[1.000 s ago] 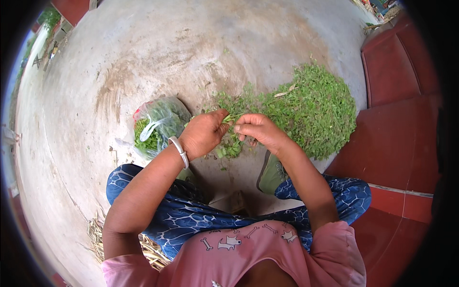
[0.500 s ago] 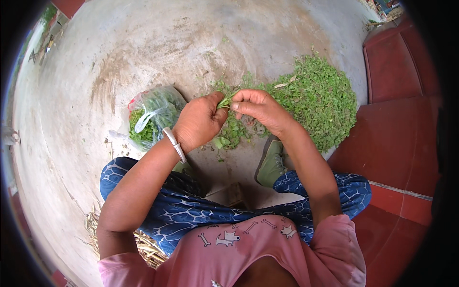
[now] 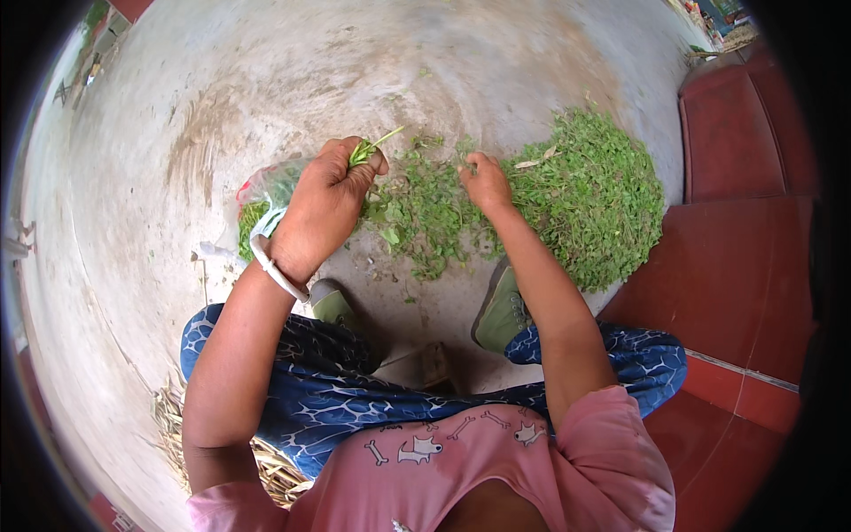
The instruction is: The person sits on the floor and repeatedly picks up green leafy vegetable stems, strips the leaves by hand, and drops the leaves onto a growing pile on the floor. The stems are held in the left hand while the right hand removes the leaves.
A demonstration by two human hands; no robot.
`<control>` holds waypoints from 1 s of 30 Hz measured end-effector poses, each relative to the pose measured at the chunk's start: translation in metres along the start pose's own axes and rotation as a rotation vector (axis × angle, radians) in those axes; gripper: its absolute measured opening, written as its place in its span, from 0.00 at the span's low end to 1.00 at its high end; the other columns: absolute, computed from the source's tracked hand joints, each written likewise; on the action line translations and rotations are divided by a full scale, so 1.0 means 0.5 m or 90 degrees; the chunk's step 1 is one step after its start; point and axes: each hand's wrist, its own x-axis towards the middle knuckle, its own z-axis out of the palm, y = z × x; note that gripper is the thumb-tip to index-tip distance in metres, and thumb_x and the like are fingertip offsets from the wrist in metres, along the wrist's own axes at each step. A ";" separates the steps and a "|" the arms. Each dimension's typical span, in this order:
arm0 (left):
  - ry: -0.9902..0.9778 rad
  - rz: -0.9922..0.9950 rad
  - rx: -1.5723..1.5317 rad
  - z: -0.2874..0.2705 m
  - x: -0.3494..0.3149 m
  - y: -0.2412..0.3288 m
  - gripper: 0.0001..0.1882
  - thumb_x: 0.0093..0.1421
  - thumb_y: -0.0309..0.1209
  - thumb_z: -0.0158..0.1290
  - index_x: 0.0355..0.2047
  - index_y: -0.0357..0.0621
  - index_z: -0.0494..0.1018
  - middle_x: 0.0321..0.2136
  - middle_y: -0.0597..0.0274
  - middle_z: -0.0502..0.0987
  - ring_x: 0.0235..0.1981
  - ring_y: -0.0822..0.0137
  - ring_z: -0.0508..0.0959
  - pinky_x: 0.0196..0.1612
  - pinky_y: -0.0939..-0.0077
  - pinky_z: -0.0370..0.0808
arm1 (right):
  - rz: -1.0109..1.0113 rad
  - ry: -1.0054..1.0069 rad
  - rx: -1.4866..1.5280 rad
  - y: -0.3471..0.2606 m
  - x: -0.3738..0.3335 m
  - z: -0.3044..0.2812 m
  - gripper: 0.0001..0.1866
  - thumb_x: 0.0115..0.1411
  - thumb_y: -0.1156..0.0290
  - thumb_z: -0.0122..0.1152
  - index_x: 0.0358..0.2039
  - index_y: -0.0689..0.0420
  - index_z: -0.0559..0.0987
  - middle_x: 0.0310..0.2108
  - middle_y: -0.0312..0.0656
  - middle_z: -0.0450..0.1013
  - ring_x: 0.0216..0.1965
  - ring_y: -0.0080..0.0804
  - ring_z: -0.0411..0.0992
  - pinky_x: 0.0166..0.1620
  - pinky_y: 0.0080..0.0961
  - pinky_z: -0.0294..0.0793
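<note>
My left hand point(image 3: 324, 195) is closed around a small bunch of leafy green stems point(image 3: 363, 153). One pale stem pokes out past the fingers to the right. This hand, with a white bracelet on its wrist, is above and partly hides a clear plastic bag point(image 3: 270, 182) of greens. My right hand point(image 3: 487, 184) is over the loose scattered greens point(image 3: 425, 208), at the left edge of a large heap of leafy greens point(image 3: 594, 195). Its fingers are curled together; anything between them is too small to make out.
My green shoes point(image 3: 503, 310) stand on the concrete floor point(image 3: 292, 80) just nearer than the greens. Red tiled steps point(image 3: 709, 275) rise on the right. Dry straw point(image 3: 279, 465) is by my left side, and a small wooden piece point(image 3: 434, 365) lies between my feet.
My hands have come apart. The left has moved left toward the bag, still holding the stems; the right has moved a little right, away from the bunch.
</note>
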 end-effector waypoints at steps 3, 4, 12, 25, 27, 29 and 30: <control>0.009 0.015 -0.117 -0.002 0.001 -0.007 0.08 0.64 0.33 0.44 0.34 0.42 0.69 0.26 0.70 0.70 0.27 0.79 0.65 0.33 0.86 0.63 | 0.086 -0.154 -0.082 0.060 -0.054 0.056 0.12 0.54 0.57 0.58 0.34 0.51 0.76 0.33 0.45 0.73 0.36 0.45 0.72 0.36 0.42 0.70; 0.016 -0.008 -0.144 -0.002 -0.002 -0.006 0.08 0.64 0.33 0.44 0.34 0.42 0.69 0.25 0.69 0.70 0.26 0.79 0.65 0.33 0.86 0.63 | 0.107 -0.161 -0.107 0.069 -0.074 0.069 0.12 0.54 0.57 0.58 0.32 0.51 0.77 0.30 0.45 0.74 0.35 0.45 0.73 0.35 0.43 0.70; 0.055 -0.106 -0.169 -0.003 -0.008 0.029 0.10 0.65 0.36 0.43 0.33 0.42 0.68 0.19 0.72 0.66 0.21 0.80 0.63 0.26 0.86 0.61 | 0.128 -0.276 0.036 0.114 -0.083 0.122 0.11 0.53 0.61 0.59 0.31 0.55 0.76 0.28 0.42 0.74 0.29 0.39 0.73 0.31 0.41 0.70; 0.016 -0.198 -0.239 0.037 -0.003 -0.006 0.08 0.57 0.32 0.55 0.28 0.40 0.71 0.18 0.72 0.69 0.15 0.80 0.65 0.16 0.84 0.60 | 0.127 -0.410 0.548 -0.020 -0.106 -0.125 0.05 0.59 0.68 0.56 0.32 0.56 0.74 0.26 0.30 0.70 0.27 0.18 0.71 0.27 0.14 0.68; -0.013 -0.186 -0.200 0.059 -0.003 -0.027 0.08 0.57 0.32 0.55 0.30 0.40 0.73 0.18 0.73 0.69 0.15 0.81 0.63 0.16 0.84 0.61 | 0.094 -0.432 0.613 -0.039 -0.127 -0.141 0.05 0.59 0.68 0.56 0.31 0.54 0.73 0.26 0.30 0.69 0.27 0.18 0.71 0.28 0.14 0.68; -0.076 -0.205 -0.157 0.069 -0.004 -0.038 0.08 0.57 0.33 0.54 0.32 0.40 0.73 0.18 0.73 0.69 0.15 0.81 0.63 0.16 0.84 0.61 | 0.074 -0.442 0.647 -0.062 -0.145 -0.157 0.05 0.59 0.68 0.56 0.30 0.54 0.73 0.26 0.29 0.69 0.26 0.18 0.71 0.28 0.14 0.67; -0.101 -0.212 -0.155 0.074 -0.005 -0.032 0.09 0.57 0.33 0.54 0.32 0.41 0.74 0.18 0.73 0.69 0.15 0.81 0.64 0.15 0.83 0.61 | 0.076 -0.443 0.668 -0.072 -0.155 -0.166 0.05 0.59 0.68 0.56 0.30 0.53 0.73 0.26 0.29 0.69 0.26 0.18 0.71 0.28 0.14 0.67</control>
